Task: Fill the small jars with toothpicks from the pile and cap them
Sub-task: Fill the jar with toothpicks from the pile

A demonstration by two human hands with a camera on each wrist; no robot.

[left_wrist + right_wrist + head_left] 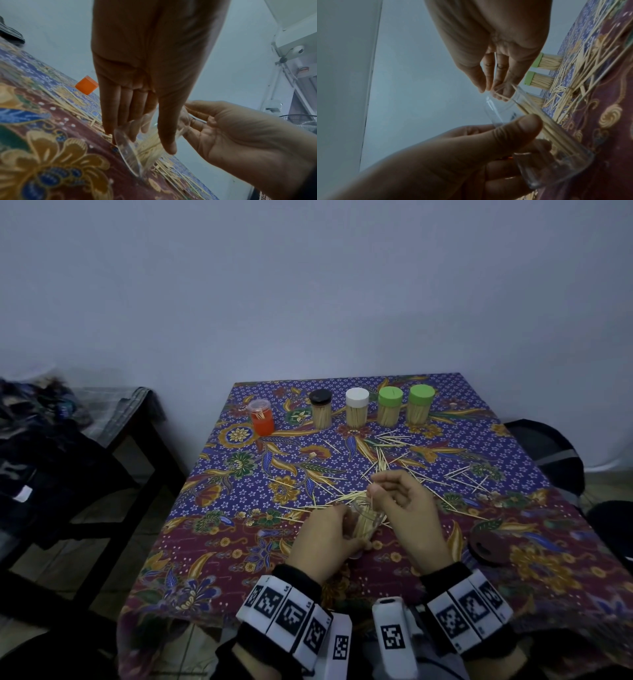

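Observation:
My left hand (337,530) grips a clear open jar (364,520), tilted on the patterned tablecloth and partly filled with toothpicks. In the left wrist view my fingers (164,135) wrap round the jar (128,150). My right hand (375,491) pinches a few toothpicks (500,95) at the jar's mouth (498,106), with the left thumb (518,128) on the glass. The loose toothpick pile (383,463) lies spread just beyond both hands. A brown cap (489,542) lies on the cloth to the right.
At the back of the table (205,559) stand an orange jar (262,419) and capped, filled jars: black (321,409), white (357,407) and two green (389,405) (420,404). A dark bench with clothes (51,440) is on the left, a dark chair (548,453) on the right.

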